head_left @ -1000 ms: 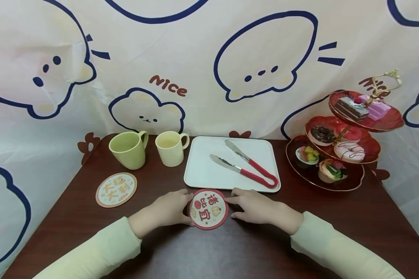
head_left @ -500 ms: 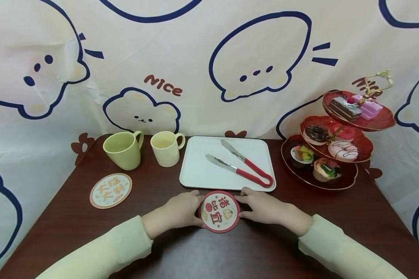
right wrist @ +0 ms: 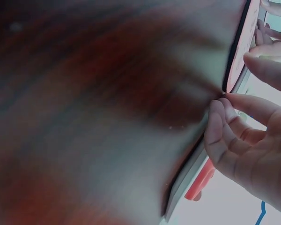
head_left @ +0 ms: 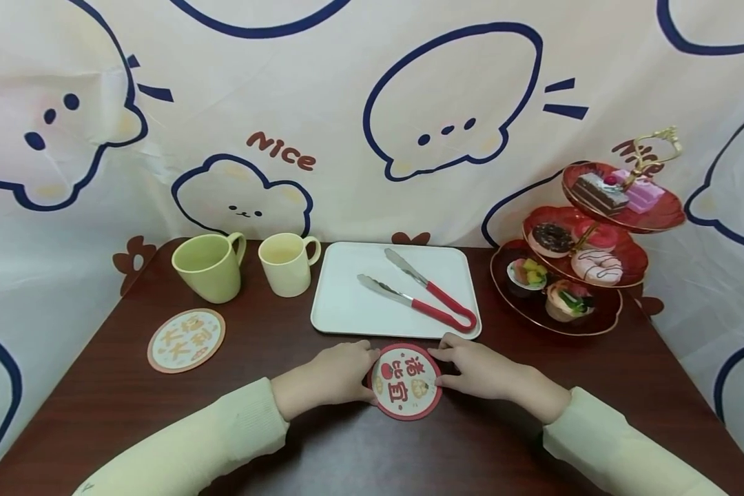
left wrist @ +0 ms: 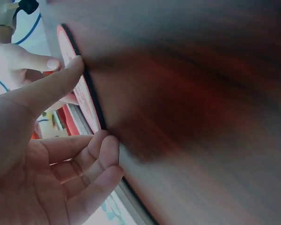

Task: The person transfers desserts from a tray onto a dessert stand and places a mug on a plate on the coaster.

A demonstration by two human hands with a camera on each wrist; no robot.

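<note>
A round red-rimmed coaster [head_left: 407,383] with red lettering lies near the table's middle, just in front of a white tray [head_left: 341,313]. On its left edge, the thumb and forefinger of my left hand [head_left: 337,375] hold it. My right hand [head_left: 486,368] grips the opposite edge with thumb and forefinger. In the left wrist view the left thumb [left wrist: 68,77] lies over the rim of the coaster [left wrist: 90,105], with the fingertips low beside it. The right wrist view has the right forefinger tip at the dark underside edge of the coaster [right wrist: 239,51], its other fingers curled below.
Red-handled tongs [head_left: 443,310] lie on the tray. A green mug [head_left: 209,272] and a cream mug [head_left: 288,269] stand left of it, behind an orange-rimmed coaster [head_left: 186,341]. At the right rises a three-tier stand [head_left: 616,275] with cakes, doughnuts and tarts.
The red-rimmed coaster has moved right relative to the tray, with the left hand following. The right thumb has come onto its edge. The whole head view has shifted slightly.
</note>
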